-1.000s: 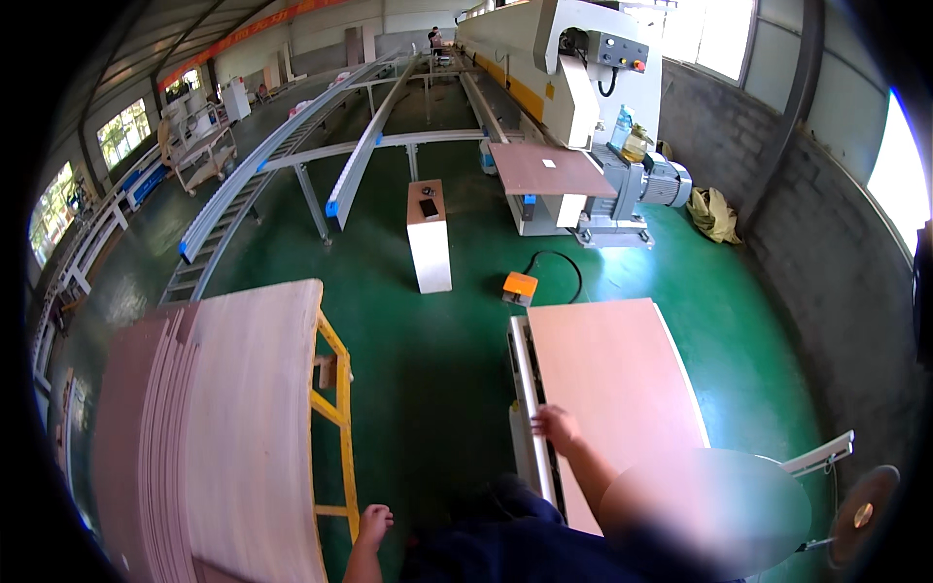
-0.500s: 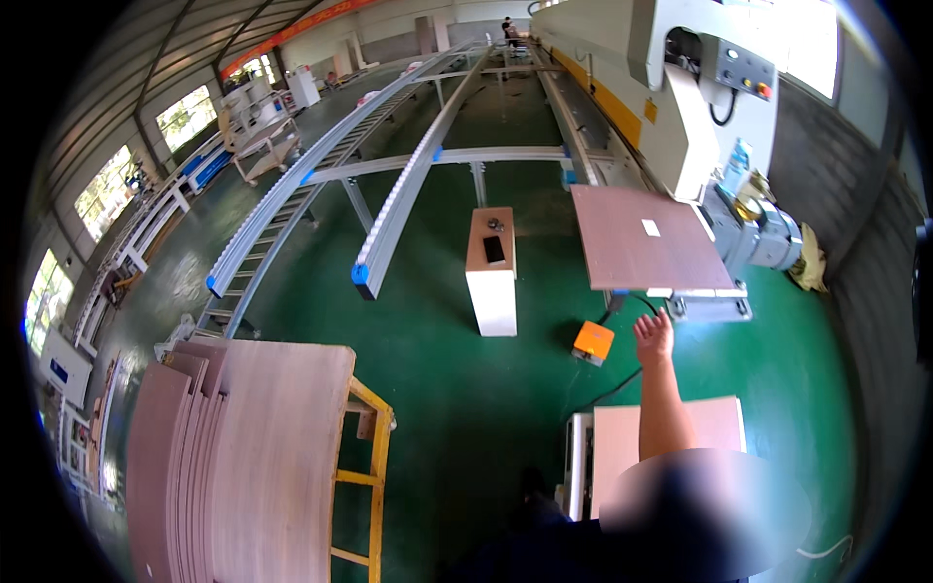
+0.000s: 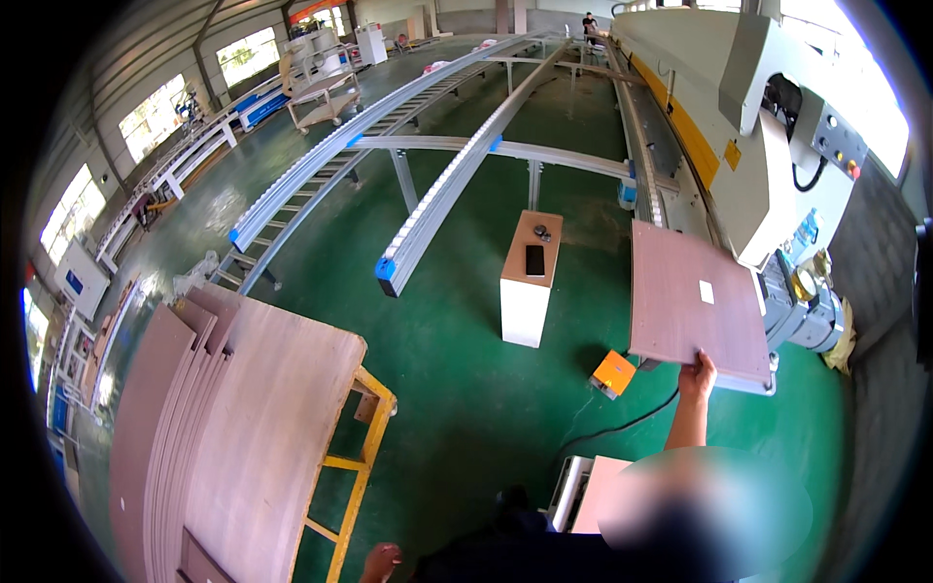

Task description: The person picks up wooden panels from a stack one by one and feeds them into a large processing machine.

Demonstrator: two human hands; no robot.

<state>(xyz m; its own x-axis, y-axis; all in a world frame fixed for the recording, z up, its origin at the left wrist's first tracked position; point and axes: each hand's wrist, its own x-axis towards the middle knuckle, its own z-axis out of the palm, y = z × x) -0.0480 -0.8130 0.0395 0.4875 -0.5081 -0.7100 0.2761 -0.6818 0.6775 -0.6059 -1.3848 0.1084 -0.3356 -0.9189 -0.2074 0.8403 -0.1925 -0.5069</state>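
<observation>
A flat brown wood panel (image 3: 671, 291) with a small white label (image 3: 707, 291) lies at the right, by the big machine. My right hand (image 3: 697, 374) is closed on its near edge, fingertips over the top face and the rest of the hand below the edge. My left hand (image 3: 382, 562) shows only in part at the lower edge, beside the yellow frame (image 3: 355, 486). Its fingers are blurred and partly cut off, and no object shows in it. Left of that hand, a stack of brown panels (image 3: 262, 408) rests on the frame.
A white stand (image 3: 522, 309) with a brown top holds a black phone (image 3: 535, 259). An orange foot pedal box (image 3: 613, 374) and its black cable lie on the green floor. Long roller rails (image 3: 466, 155) run ahead, alongside the large machine (image 3: 748, 185). Another person (image 3: 589, 24) is far off.
My right hand has gone from free in front of the panel to gripping its near edge. My left hand has come into view at the bottom. The view has turned left.
</observation>
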